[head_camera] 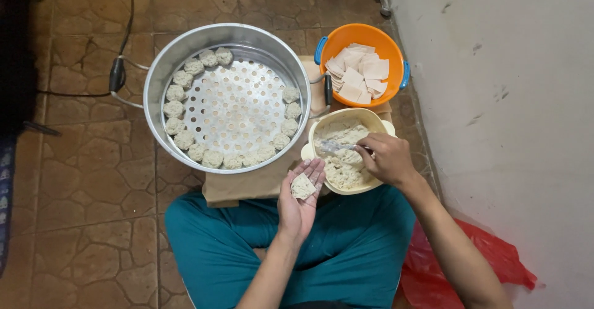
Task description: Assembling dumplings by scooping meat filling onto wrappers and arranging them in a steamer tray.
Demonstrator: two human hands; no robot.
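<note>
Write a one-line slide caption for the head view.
Left hand cradles a filled wrapper; right hand dips a spoon into the filling bowl beside a dumpling-lined steamer.

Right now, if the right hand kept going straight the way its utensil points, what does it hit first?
The right hand points a metal utensil leftward across the cream bowl. First contact would likely be the pale filling under the tip, then the bowl's left wall; height above the filling is unclear.

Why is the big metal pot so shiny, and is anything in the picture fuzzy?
Head view: light from above glares off the steamer pot's holed tray, washing out its middle; the utensil in the right hand is smeared by motion blur; the left hand with its wrapper looks sharp; the left edge falls into dark shadow.
</note>
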